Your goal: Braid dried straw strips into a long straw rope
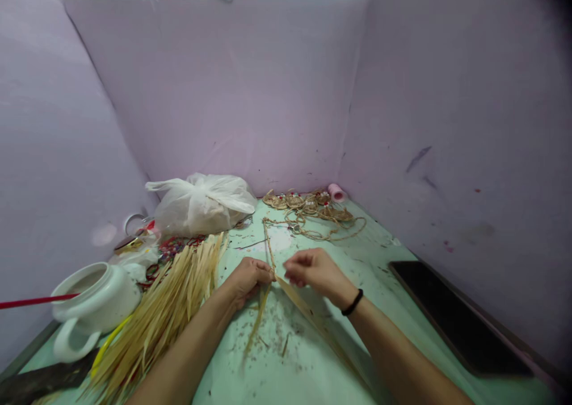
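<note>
My left hand pinches a thin twisted straw cord where it splits into loose strips. From that pinch the cord runs away up the table toward a coiled length. A wide flat straw strip trails down to the right, and a narrower strip hangs toward me, partly blurred. Just right of the pinch, my right hand, wearing a black wrist band, is raised with its fingers curled closed. Whether anything is between those fingertips is hidden.
Left of my arm lies a bundle of dry straw strips, beside a white teapot. A white plastic bag sits behind. Finished straw pieces with beads and a pink thread spool are at the back. A black phone-like slab lies right.
</note>
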### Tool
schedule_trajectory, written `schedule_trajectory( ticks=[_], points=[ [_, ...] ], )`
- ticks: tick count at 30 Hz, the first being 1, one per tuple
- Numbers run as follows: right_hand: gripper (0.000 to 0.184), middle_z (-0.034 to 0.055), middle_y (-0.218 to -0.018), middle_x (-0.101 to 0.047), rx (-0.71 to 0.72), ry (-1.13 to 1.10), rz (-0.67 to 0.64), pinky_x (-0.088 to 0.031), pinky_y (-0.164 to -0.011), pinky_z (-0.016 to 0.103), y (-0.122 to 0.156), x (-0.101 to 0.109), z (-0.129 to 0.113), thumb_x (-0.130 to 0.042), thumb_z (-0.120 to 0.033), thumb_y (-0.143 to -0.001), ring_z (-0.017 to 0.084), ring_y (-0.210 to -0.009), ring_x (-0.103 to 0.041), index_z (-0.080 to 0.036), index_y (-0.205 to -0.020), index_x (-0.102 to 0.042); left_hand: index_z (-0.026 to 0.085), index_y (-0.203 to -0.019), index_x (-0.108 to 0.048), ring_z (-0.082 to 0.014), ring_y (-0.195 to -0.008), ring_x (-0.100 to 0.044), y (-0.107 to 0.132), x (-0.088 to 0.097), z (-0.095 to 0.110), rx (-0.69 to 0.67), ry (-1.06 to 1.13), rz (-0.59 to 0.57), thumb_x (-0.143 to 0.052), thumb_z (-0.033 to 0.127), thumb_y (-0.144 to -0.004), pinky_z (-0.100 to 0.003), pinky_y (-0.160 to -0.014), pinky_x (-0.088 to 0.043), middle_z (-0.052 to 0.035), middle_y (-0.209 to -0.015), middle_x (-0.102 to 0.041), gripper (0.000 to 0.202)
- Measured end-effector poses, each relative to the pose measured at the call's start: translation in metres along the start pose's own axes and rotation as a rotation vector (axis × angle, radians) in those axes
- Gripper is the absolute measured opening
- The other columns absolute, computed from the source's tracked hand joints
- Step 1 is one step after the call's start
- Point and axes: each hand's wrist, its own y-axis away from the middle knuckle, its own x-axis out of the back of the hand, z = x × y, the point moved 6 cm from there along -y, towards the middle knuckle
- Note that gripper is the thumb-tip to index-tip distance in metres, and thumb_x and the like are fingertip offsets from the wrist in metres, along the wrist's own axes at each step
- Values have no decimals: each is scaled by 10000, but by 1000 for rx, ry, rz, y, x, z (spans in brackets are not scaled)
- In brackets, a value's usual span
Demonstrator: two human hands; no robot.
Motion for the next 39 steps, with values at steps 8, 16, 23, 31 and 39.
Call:
schedule_trajectory(
  ticks=[8, 16, 23, 31, 39],
  points=[
    [36, 15, -556, -564, -231, -419, 27, -410, -486, 203, -8, -20, 22, -518, -124, -668, 87, -470, -518, -133, -633, -515, 134, -550, -534, -23, -289, -159, -2, -1, -1, -26, -44, -59, -542, 247, -502, -205, -326, -60, 82, -365, -324, 123],
    [162, -48, -368, -384, -80, 113, 152, -191, -383, 198, -18, -27, 37, -507, -162, -620, 49, -376, -303, -136, -461, -490, 130, -403, -477, -41, -385, -241, -1, -2, 10, -137, -219, 73, -491, 118, -476, -200, -407, -161, 57, -356, -324, 75],
    [177, -65, -358, -316, -93, -1, 83, -131, -383, 215, -18, -33, 40, -483, -205, -632, 44, -354, -226, -155, -467, -443, 131, -432, -545, -82, -369, -330, 5, 13, 17, -93, -520, 68, -486, 178, -533, -214, -415, -228, 20, -341, -397, 126],
    [57, -54, -396, -395, -120, -247, 124, -195, -404, 199, -15, -34, 38, -480, -127, -531, 49, -390, -296, -145, -479, -465, 151, -477, -572, -150, -519, -463, 34, -18, 28, -187, -727, 357, -536, 133, -519, -229, -499, -260, -39, -452, -473, 58],
    [123, -79, -370, -325, -160, -356, 50, -135, -379, 198, -10, -35, 34, -523, -212, -573, 30, -345, -232, -154, -502, -440, 135, -470, -548, -112, -440, -428, 31, -1, 39, -186, -660, 353, -524, 193, -596, -223, -455, -250, -25, -443, -476, 141]
  ],
)
